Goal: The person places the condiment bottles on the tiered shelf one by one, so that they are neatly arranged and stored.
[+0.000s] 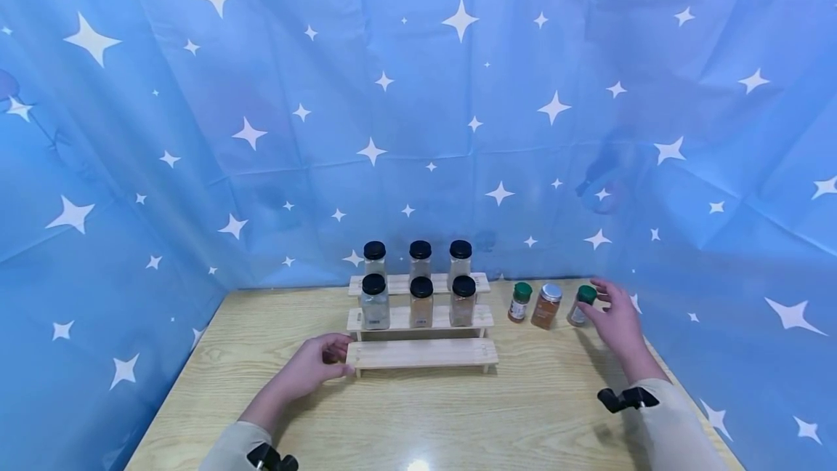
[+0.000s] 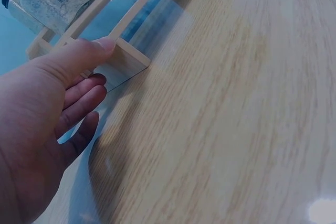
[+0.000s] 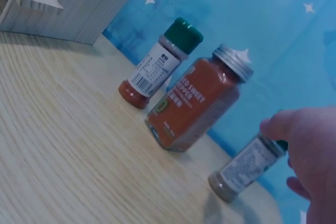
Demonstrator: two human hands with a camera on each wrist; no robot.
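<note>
At the left end of a three-step wooden spice rack (image 1: 421, 353), my left hand (image 1: 318, 363) holds the end of the lowest step. Its thumb (image 2: 100, 48) lies against the side panel's edge, with the other fingers curved beside the panel. My right hand (image 1: 617, 318) pinches a small spice jar (image 3: 247, 167) by its green cap, thumb on the near side; the far fingertips are partly hidden. This jar's base is at the tabletop. Left of it stand a red sweet pepper jar (image 3: 197, 100) with a silver lid and another green-capped spice jar (image 3: 153, 69).
Several black-lidded glass jars, such as a front one (image 1: 375, 304), stand on the rack's upper two steps. The lowest step bears nothing. A blue star-patterned curtain (image 1: 418, 115) hangs behind and beside the wooden table (image 1: 418, 420).
</note>
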